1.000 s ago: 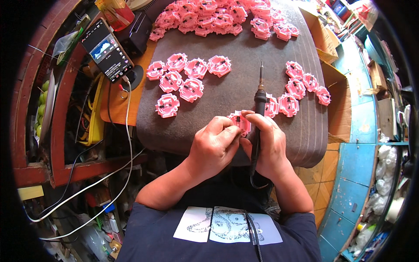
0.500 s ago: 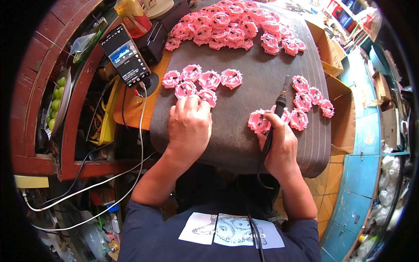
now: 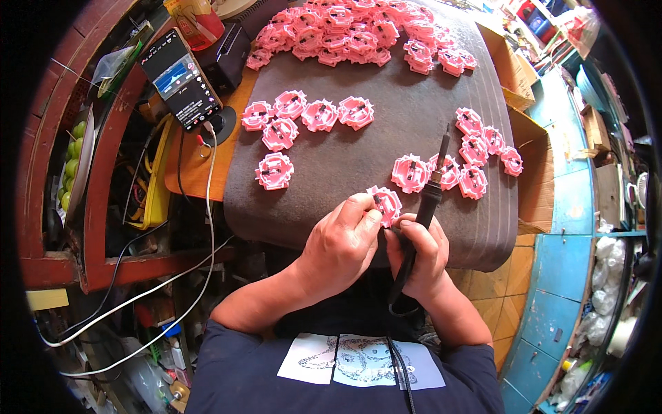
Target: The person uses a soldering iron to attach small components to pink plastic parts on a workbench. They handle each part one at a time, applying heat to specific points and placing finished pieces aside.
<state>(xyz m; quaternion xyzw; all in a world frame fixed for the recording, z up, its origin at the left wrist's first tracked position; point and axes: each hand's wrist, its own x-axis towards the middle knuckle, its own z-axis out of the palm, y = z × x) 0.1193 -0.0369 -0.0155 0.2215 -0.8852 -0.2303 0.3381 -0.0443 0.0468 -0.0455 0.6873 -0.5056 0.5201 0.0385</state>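
A pink plastic part (image 3: pixel 385 205) with a dark piece set in it is pinched in my left hand (image 3: pixel 345 238), over the near edge of the dark mat (image 3: pixel 331 162). Beside it, my right hand (image 3: pixel 422 255) grips the black handle of a soldering iron (image 3: pixel 429 200), its metal tip aimed away from me. The right fingertips are close to the held part; whether they touch it I cannot tell. Left of my hands, a single pink part (image 3: pixel 274 171) lies nearest a loose group of like parts (image 3: pixel 320 115). Several more parts (image 3: pixel 473 150) lie to the right.
At the far side rises a big heap of pink parts (image 3: pixel 338 34). A lit phone (image 3: pixel 181 79) stands at the left on an orange board (image 3: pixel 185 176), a white cable (image 3: pixel 212 207) trailing from it. Cardboard boxes (image 3: pixel 534 172) stand against the table's right side.
My left hand has moved from the left group to the middle, bringing a pink part with it. My right hand has come nearer and leftward with the soldering iron. The view has shifted slightly.
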